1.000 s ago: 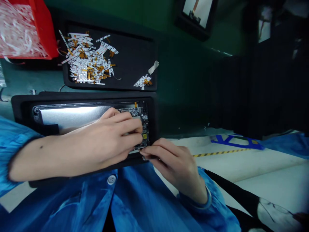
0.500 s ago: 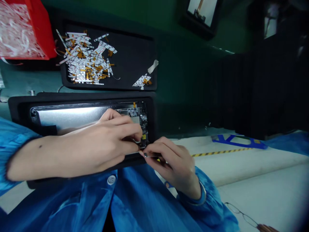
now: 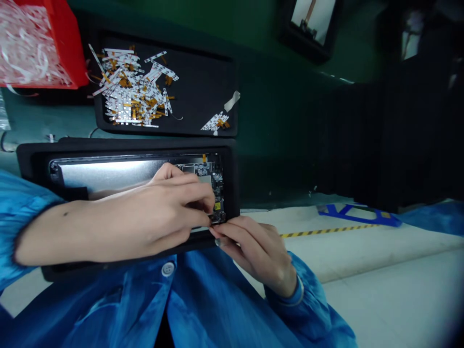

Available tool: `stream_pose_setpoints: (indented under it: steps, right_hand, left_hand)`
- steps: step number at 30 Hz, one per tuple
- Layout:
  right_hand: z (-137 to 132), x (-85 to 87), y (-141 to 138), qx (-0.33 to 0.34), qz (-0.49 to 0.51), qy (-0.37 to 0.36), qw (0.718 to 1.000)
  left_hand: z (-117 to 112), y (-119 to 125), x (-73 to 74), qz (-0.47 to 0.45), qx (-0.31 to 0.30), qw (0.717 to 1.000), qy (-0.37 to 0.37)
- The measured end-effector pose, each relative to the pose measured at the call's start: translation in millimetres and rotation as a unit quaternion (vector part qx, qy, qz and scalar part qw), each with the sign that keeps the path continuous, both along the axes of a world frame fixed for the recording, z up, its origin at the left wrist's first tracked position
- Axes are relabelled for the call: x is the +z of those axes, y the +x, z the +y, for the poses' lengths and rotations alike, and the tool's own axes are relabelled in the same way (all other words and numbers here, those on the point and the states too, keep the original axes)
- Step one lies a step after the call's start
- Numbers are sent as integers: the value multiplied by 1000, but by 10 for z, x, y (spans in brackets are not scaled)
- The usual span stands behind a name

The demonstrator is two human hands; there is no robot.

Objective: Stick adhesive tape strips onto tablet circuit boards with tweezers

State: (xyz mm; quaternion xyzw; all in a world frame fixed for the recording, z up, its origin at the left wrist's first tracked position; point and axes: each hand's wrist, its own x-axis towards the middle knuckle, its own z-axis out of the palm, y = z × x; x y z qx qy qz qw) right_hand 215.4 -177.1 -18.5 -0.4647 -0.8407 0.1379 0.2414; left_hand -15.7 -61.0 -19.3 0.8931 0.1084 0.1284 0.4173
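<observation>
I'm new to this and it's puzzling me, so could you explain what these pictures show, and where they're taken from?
There's no machine, just a person in a blue jacket. One camera, worn on the head, takes every picture, looking forward and down. The left hand lies over a flat, opened device, its fingertips by the circuit board. The right hand is close beside it, at the device's near right corner; I can't tell whether its fingers hold something small. The device sits in a black tray. Beyond, a second tray holds white-and-orange strips, left of which is a red bin.
</observation>
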Motion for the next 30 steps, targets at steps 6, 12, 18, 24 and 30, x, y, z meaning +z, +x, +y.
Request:
stream_pose_setpoints:
  steps: [6,12,18,24,30]
  right_hand:
    - [11,36,-22,21,-24,24,999]
    - [162,51,15,-59,40,-93,993]
    - [299,49,120,-38,91,-181,978]
    - [263,25,261,-27,196,-247,949]
    - [331,-22,216,-79,149,-71,983]
  left_hand:
    - [-12,24,-53,-22,6,999,27]
    - [-7,19,-54,-20,-34,984,171]
    - [-55,25,52,-22,-86,938,336]
    - [19,-159,112,-10,-12,944,329]
    - [312,-258,136,42,150,946,284]
